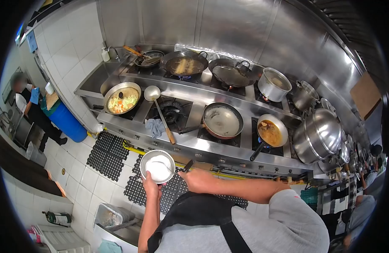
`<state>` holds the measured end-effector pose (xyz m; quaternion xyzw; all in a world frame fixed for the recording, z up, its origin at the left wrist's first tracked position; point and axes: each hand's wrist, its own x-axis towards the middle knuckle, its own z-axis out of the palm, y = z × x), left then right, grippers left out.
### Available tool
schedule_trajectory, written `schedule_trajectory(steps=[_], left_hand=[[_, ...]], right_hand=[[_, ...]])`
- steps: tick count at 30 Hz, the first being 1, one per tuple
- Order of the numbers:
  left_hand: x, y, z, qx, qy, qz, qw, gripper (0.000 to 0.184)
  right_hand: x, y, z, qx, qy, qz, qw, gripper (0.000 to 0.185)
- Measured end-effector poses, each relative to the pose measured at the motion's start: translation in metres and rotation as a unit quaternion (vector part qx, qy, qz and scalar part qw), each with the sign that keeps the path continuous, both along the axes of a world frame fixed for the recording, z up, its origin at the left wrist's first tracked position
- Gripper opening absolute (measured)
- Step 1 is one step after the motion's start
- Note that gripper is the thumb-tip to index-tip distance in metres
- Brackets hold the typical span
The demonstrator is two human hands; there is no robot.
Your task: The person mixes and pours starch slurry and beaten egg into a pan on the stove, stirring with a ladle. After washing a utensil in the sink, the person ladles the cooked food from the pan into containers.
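My left hand is closed on the rim and side of a round metal bowl. White contents fill much of the bowl, and what looks like a spoon's head lies in them. Just right of the bowl, my right hand is closed around a dark-handled utensil; its working end is hard to make out. Both hands are in front of the stove, over the floor mats. On the stove ahead lie a long-handled ladle and a crumpled grey cloth.
On the stove stand a pan of chopped vegetables, a pan with pale liquid, a pan with brown sauce and a large steel pot. Woks and pots line the back burners, some over flames. Another person stands far left.
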<state>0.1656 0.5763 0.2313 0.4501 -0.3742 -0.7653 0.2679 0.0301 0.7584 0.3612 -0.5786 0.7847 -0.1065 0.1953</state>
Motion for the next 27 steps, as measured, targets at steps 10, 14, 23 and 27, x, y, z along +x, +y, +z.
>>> schedule_trajectory(steps=[10, 14, 23, 27], left_hand=[[0.015, 0.007, -0.012, 0.017, -0.001, -0.049, 0.999, 0.045], [0.020, 0.010, -0.015, 0.009, 0.031, -0.048, 0.998, 0.050], [0.017, 0.015, 0.003, 0.038, 0.000, -0.065, 0.997, 0.056], [0.009, 0.015, -0.004, 0.044, 0.020, -0.056, 0.997, 0.055]], right_hand=[[-0.029, 0.005, -0.037, 0.097, -0.431, -0.206, 0.873, 0.044], [-0.032, 0.009, -0.029, 0.123, -0.520, -0.243, 0.809, 0.039], [-0.023, 0.026, -0.023, 0.070, -0.351, -0.138, 0.923, 0.045], [-0.002, 0.036, 0.022, 0.024, -0.083, -0.065, 0.994, 0.041]])
